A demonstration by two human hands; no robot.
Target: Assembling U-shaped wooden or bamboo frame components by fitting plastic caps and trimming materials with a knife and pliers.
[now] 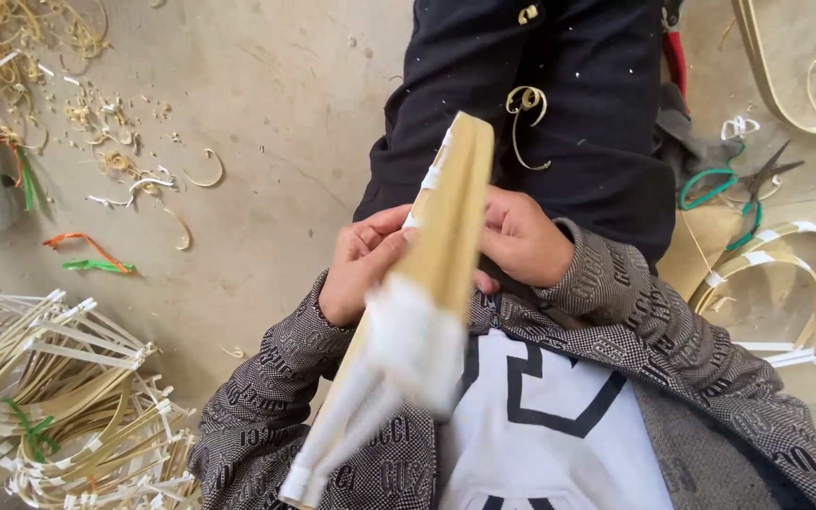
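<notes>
A bundle of flat bamboo strips (453, 212) runs from my lap up toward the camera, with white tape or paper wrapped around its near part (408, 340). My left hand (359, 260) grips the bundle from the left, fingers curled against its edge. My right hand (521, 236) holds it from the right, partly hidden behind the strips. Both hands sit above my dark trousers (531, 94), where a curled bamboo shaving (524, 104) lies.
A heap of taped bamboo loops (59, 397) lies at the lower left. Shavings and scraps (96, 113) litter the concrete floor at upper left. At right are green-handled scissors (743, 184), more bent bamboo strips (786, 274) and a red-handled tool (676, 57).
</notes>
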